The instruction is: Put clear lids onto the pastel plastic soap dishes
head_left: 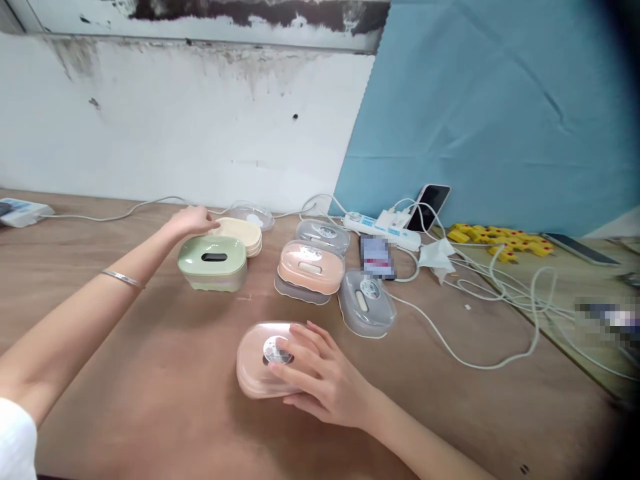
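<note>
Honestly, right hand (320,380) only rests flat on the pink lidded box (265,360) near the table's front, gripping nothing; left hand (193,220) loosely touches the cream lid stack (240,235) behind the green box (213,262), so a nudge could topple it

Under my right hand (320,383): pink box (260,360), glossy smooth plastic, clear lid; my left hand (190,220) touches cream lids (240,233), matt plastic; table (150,373), matt wood.
</note>
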`<state>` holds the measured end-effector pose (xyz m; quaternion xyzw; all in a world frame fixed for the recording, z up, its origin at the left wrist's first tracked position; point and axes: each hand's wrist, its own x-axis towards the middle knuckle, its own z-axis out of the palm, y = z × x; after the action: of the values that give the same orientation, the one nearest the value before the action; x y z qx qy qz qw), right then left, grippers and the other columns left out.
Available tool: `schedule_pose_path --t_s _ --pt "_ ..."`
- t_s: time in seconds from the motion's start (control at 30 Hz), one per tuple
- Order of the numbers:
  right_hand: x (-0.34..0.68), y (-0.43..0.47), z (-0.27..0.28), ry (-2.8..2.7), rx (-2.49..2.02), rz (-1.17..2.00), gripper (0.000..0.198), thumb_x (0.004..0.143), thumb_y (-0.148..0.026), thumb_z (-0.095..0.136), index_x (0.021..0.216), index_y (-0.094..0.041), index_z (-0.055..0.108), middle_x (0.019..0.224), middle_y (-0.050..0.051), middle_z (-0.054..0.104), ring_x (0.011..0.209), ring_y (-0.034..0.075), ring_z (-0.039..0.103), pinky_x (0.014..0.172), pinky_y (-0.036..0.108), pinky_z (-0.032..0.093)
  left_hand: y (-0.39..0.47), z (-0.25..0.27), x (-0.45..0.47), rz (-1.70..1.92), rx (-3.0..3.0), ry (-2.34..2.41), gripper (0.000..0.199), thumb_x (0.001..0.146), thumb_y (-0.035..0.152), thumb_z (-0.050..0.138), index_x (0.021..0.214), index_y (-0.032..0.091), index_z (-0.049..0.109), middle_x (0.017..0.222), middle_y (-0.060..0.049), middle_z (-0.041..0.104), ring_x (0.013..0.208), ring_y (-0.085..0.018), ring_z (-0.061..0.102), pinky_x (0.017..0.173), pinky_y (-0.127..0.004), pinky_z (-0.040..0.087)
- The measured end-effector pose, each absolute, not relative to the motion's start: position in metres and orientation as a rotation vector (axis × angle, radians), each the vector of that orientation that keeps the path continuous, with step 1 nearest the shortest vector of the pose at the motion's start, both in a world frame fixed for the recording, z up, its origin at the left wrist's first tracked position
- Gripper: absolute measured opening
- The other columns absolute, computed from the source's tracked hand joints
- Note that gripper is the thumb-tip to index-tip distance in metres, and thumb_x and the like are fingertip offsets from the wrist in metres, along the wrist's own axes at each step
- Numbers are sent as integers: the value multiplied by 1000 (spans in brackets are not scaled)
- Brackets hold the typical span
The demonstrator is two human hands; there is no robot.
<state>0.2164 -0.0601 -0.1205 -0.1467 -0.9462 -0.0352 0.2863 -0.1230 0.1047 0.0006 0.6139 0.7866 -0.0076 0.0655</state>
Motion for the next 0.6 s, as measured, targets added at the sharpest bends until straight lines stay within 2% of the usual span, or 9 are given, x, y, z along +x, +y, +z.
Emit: schedule_pose_path --t_s 0.13,0.23,0.43,0.5,0.6 --pt "215 -62 -123 -2493 -428 -121 39 89 -38 57 126 -28 56 129 4 59 128 27 44 108 48 33 108 -5 -115 -25 1797 2447 28 79 36 64 97 16 70 95 -9 70 94 -26 63 81 -35 47" --pt "215 -62 -122 -2453 -451 -127 37 88 -37 59 125 -29 58 127 3 61 124 26 48 106 47 35 106 -1 -110 39 1821 2487 26 77 29 62 98 16 71 84 -9 72 94 -28 62 81 -33 45" --pt "214 -62 -121 -2424 -506 -129 33 89 -35 58 121 -28 60 124 4 63 121 27 50 102 47 38 101 19 -104 290 1944 2590 35 88 32 49 111 10 64 115 -15 64 106 -28 55 89 -39 42" --pt "213 -63 -123 -2388 -579 -130 33 89 -32 58 121 -26 61 124 6 62 120 28 50 99 48 40 93 28 -102 387 2003 2574 39 91 36 45 113 10 61 114 -14 64 104 -27 56 89 -40 42" --pt "212 -64 -126 -2299 -764 -115 33 87 -26 59 120 -24 60 123 9 61 119 31 49 93 49 42 73 37 -96 515 2116 2471 38 90 38 45 111 11 61 107 -11 68 92 -21 59 85 -32 43"
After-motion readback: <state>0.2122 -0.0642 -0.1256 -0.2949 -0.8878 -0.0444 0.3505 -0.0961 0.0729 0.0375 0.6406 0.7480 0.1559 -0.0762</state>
